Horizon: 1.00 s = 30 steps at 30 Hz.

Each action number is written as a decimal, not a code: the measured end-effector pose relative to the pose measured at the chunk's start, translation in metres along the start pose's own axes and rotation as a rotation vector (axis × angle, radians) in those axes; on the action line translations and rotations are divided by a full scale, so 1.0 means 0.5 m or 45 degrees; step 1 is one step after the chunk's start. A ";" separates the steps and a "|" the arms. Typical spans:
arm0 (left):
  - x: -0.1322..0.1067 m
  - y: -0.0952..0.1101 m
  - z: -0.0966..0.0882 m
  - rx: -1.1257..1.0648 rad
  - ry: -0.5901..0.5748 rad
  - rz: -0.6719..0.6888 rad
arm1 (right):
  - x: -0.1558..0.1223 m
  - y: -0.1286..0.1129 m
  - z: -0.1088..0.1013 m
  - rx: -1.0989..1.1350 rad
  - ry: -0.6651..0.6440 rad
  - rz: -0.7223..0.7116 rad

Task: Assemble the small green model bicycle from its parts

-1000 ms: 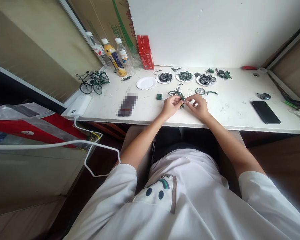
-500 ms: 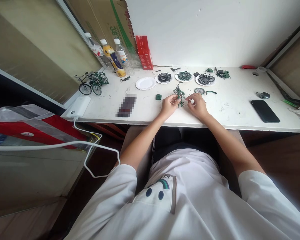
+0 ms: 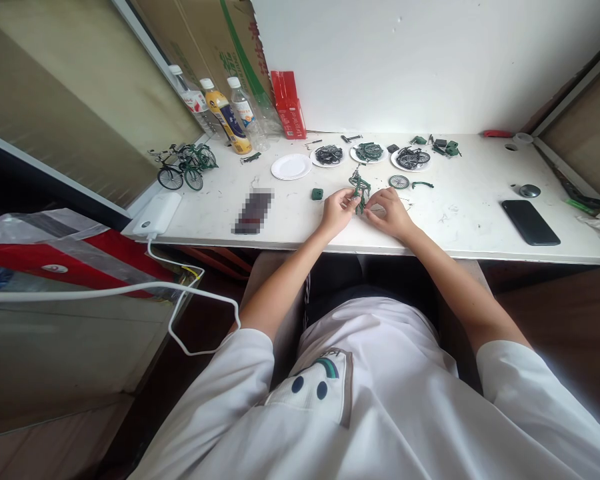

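A partly built green toy bicycle point(image 3: 363, 185), with one wheel showing at its far end, is pinched between the thumb and fingers of my left hand point(image 3: 339, 210). My right hand point(image 3: 389, 212) closes its fingertips on the bicycle's near end; any small piece between them is hidden. Just beyond my right hand lie a loose toy wheel point(image 3: 399, 181) and a curved green part point(image 3: 423, 185). A small green box-shaped part point(image 3: 317, 194) sits to the left of my left hand.
Paper plates hold black parts point(image 3: 329, 155), green parts point(image 3: 369, 153) and toy wheels point(image 3: 413, 159); another plate point(image 3: 291, 167) is bare. Assembled toy bicycles point(image 3: 185, 167) and bottles point(image 3: 227, 117) stand left. A black phone point(image 3: 531, 223) lies right, a white power strip point(image 3: 157, 213) left.
My right hand has moved left and its fingertips now meet the toy bicycle's near end. The bicycle has turned slightly in my left hand, which stays in place.
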<state>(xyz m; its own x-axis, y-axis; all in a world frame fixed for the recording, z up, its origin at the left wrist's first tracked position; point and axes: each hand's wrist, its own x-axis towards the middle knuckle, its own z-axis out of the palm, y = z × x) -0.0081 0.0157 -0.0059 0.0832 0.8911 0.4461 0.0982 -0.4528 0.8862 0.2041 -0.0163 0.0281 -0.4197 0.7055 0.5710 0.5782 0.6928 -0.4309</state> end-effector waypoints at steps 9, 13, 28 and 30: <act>0.001 -0.010 0.000 -0.031 -0.014 0.036 | 0.001 0.011 0.005 -0.061 0.088 0.105; 0.003 -0.007 0.002 -0.109 -0.020 0.025 | 0.001 0.022 0.009 -0.130 0.135 0.143; 0.003 0.013 0.004 -0.254 -0.091 -0.092 | -0.006 0.038 0.011 -0.141 0.248 0.322; 0.002 0.015 0.004 -0.259 -0.089 -0.103 | -0.006 0.035 0.011 -0.148 0.258 0.315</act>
<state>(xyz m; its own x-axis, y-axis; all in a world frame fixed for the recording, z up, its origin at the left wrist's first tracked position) -0.0051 0.0131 0.0011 0.1520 0.9168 0.3693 -0.0941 -0.3585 0.9288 0.2115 -0.0054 0.0151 -0.1159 0.7983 0.5910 0.7260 0.4742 -0.4981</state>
